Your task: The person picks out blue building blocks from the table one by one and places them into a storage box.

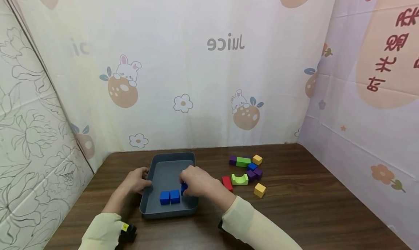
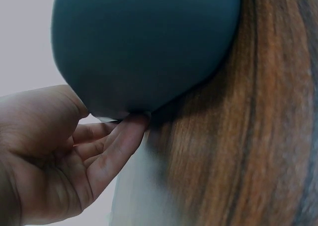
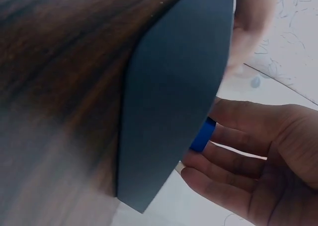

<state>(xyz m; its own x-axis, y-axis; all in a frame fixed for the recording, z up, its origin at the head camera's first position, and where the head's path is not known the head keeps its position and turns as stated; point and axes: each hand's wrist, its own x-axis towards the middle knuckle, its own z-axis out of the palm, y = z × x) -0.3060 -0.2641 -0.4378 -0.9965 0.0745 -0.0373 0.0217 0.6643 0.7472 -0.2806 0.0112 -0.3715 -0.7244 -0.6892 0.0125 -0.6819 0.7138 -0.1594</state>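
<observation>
A grey rectangular tray (image 1: 168,214) lies on the dark wooden table. My left hand (image 1: 137,181) holds its left side, thumb by the rim; the left wrist view shows the fingers against the tray's outer wall (image 2: 149,47). Inside the tray's near half, two blue cubes (image 1: 170,197) sit side by side. Just right of them my right hand (image 1: 198,181) pinches another blue block (image 1: 184,188), partly covered by the fingers. In the right wrist view that blue block (image 3: 203,135) shows between thumb and fingers, above the tray wall.
Right of the tray lie a red block (image 1: 227,183), a light green arch (image 1: 240,179), a green block (image 1: 243,162), two yellow cubes (image 1: 260,190), a blue block (image 1: 252,166) and several purple blocks (image 1: 254,174). Printed curtains (image 1: 203,68) enclose the table's back and sides.
</observation>
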